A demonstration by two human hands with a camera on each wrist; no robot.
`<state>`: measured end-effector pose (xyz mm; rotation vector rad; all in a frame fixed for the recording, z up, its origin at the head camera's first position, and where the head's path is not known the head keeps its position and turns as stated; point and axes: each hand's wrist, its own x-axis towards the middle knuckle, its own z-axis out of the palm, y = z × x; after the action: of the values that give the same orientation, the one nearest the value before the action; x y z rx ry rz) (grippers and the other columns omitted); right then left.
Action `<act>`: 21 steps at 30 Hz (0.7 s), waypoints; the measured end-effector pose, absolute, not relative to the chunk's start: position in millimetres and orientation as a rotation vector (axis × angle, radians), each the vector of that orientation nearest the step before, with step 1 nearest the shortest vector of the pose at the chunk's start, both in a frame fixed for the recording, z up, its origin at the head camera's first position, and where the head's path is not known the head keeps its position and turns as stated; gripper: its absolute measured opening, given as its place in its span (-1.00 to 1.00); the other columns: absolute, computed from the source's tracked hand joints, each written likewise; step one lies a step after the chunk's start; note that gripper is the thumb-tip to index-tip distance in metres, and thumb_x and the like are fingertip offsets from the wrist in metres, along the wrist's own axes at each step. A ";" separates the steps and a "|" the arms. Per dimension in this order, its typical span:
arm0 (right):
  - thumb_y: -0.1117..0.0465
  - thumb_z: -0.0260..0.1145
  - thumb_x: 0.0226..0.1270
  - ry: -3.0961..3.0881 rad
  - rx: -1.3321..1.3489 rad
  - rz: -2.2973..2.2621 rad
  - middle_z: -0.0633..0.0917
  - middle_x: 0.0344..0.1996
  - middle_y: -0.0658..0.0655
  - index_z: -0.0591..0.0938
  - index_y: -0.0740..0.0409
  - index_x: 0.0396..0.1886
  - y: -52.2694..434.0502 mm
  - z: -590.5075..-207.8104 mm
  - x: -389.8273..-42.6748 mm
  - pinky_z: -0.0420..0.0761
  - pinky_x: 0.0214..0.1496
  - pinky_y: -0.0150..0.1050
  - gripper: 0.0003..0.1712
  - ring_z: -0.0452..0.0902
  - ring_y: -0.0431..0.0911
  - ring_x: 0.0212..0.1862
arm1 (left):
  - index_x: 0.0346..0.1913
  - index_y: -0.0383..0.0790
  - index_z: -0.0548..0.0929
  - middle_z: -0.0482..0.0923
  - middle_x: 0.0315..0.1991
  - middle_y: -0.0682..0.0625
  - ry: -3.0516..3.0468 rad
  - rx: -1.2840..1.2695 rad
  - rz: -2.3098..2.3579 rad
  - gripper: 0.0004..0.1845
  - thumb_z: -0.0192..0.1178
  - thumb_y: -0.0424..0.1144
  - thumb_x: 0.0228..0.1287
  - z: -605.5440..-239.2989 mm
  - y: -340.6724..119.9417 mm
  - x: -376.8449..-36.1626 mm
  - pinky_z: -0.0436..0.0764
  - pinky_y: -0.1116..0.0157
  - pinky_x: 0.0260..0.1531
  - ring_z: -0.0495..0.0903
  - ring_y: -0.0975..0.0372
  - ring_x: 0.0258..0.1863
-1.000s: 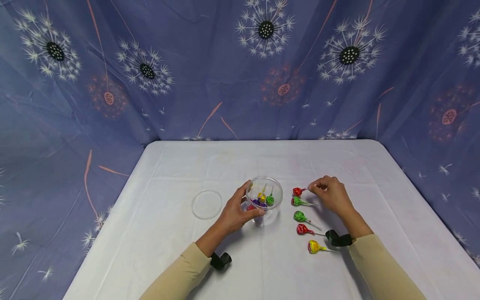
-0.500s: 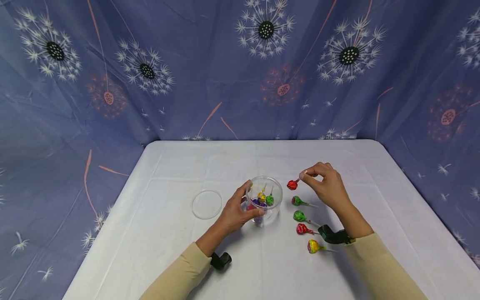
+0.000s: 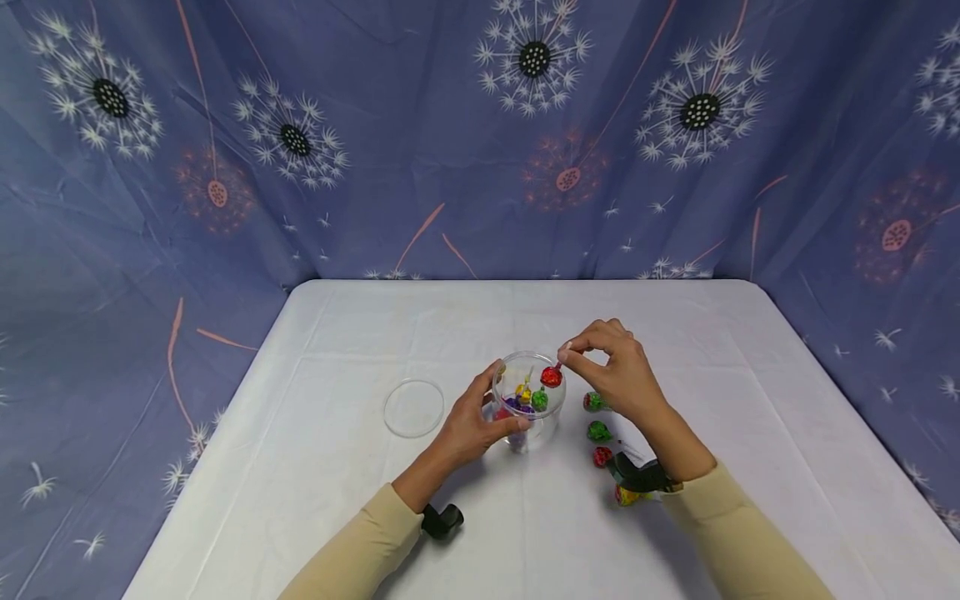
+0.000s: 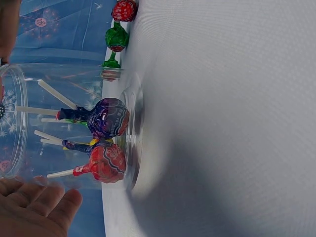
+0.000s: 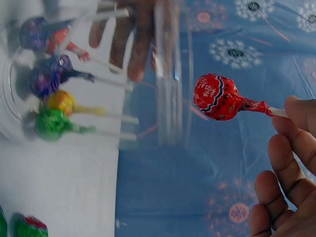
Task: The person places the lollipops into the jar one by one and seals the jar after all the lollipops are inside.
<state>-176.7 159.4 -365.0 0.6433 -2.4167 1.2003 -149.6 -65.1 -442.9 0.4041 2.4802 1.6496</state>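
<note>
A clear plastic jar (image 3: 527,425) stands on the white table, gripped around its side by my left hand (image 3: 472,425). Several wrapped lollipops sit inside with sticks up; in the left wrist view a purple lollipop (image 4: 107,118) and a pink-red lollipop (image 4: 107,164) show through the wall. My right hand (image 3: 618,371) pinches the stick of a red lollipop (image 3: 551,377) between thumb and fingertips. In the head view that lollipop overlaps the jar's mouth, head downward. The right wrist view shows the red lollipop (image 5: 217,97) just beyond the jar's rim (image 5: 170,74).
A clear round lid (image 3: 414,408) lies left of the jar. To the right is a column of lollipops: green lollipops (image 3: 598,432), a red one (image 3: 602,457) and a yellow one (image 3: 626,497), partly hidden by my right wrist. A blue dandelion-print curtain (image 3: 420,150) hangs behind the table.
My right hand has lifted the red lollipop from the top of the column and carried it left to the jar's mouth. My left hand and the jar have stayed put.
</note>
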 end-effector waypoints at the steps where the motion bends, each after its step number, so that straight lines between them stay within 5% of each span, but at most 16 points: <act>1: 0.21 0.40 0.15 -2.415 0.664 1.195 0.62 -0.45 -0.04 0.72 0.09 -0.45 157.0 -365.8 -176.5 0.24 -0.15 -0.21 -0.95 0.29 -0.25 -0.26 | 0.48 0.03 0.03 0.20 0.41 -0.11 2.477 0.402 1.650 0.02 0.39 0.07 0.00 -442.9 -65.1 -150.0 0.32 -0.01 0.34 0.27 -0.04 0.37; 21: 0.17 0.50 -0.02 -2.526 0.836 0.792 0.62 -0.51 -0.09 0.73 -0.03 -0.55 138.6 -393.4 -171.0 0.21 -0.17 -0.11 -0.93 0.30 -0.17 -0.30 | 0.48 -0.01 0.03 0.18 0.43 -0.05 2.487 0.424 1.651 0.04 0.41 0.05 0.00 -444.8 -65.9 -152.8 0.32 0.09 0.36 0.24 0.10 0.40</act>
<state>-171.0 138.6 -393.4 0.8362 -2.5263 0.7916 -152.8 -65.9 -444.8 0.4244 2.4871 1.6506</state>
